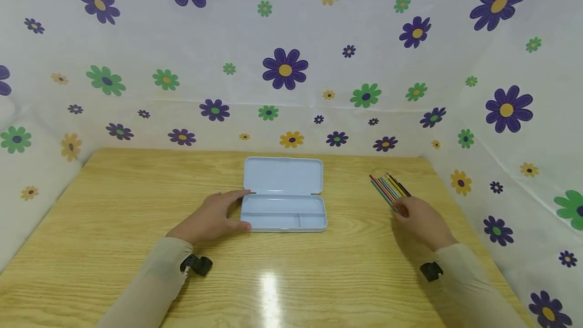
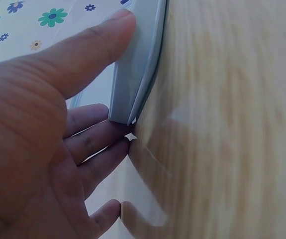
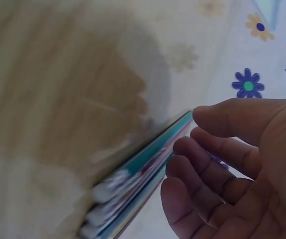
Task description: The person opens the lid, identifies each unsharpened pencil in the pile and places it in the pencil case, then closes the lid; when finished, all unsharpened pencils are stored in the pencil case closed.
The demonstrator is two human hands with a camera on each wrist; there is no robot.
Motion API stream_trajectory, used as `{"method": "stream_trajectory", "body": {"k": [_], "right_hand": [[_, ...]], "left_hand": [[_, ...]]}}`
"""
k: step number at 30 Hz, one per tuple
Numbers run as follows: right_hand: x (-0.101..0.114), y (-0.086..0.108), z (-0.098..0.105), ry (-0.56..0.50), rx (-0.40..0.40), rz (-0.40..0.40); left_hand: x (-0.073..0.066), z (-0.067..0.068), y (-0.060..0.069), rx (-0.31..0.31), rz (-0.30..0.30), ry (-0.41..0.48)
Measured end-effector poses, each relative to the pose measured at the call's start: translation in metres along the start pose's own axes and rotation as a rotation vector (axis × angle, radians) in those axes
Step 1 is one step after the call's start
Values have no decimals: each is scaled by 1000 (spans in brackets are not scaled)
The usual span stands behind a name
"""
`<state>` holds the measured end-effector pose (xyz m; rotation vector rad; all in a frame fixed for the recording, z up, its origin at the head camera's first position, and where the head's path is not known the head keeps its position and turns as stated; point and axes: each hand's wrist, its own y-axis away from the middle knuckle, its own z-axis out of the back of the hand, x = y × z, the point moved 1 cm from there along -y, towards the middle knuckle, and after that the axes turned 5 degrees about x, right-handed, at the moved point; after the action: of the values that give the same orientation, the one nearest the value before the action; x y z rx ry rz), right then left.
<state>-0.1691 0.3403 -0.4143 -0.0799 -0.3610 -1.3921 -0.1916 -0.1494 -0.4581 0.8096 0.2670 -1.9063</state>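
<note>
Nearest, behind both grips, see pale sleeves (image 1: 148, 275) with a black device (image 1: 200, 265) at each wrist. Find the left hand (image 1: 207, 216) spread wide, touching the pale blue case (image 1: 283, 203) with thumb along its near wall and fingers about its left end. Just right of that grip, look into three compartments, one long, two shorter and nearer. Well to the right, note the right hand (image 1: 423, 220) pinching coloured pencils (image 1: 388, 188) between thumb and curled fingers, with ends fanned beyond the fingertips; cannot tell whether clear of the wooden table (image 1: 136, 186) below. Beyond the left grip, find the lid (image 1: 283, 175) folded back, then, past both grips, flowered cloth (image 1: 205, 29).
</note>
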Motion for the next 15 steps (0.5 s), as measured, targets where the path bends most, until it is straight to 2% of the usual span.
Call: {"method": "stream_trajectory", "body": {"k": [7, 15], "right_hand": [[-12, 3, -4, 22, 21, -14], [-17, 5, -9, 21, 18, 67]], "left_hand": [[-1, -2, 2, -14, -3, -2], [-2, -6, 3, -30, -10, -23]]}}
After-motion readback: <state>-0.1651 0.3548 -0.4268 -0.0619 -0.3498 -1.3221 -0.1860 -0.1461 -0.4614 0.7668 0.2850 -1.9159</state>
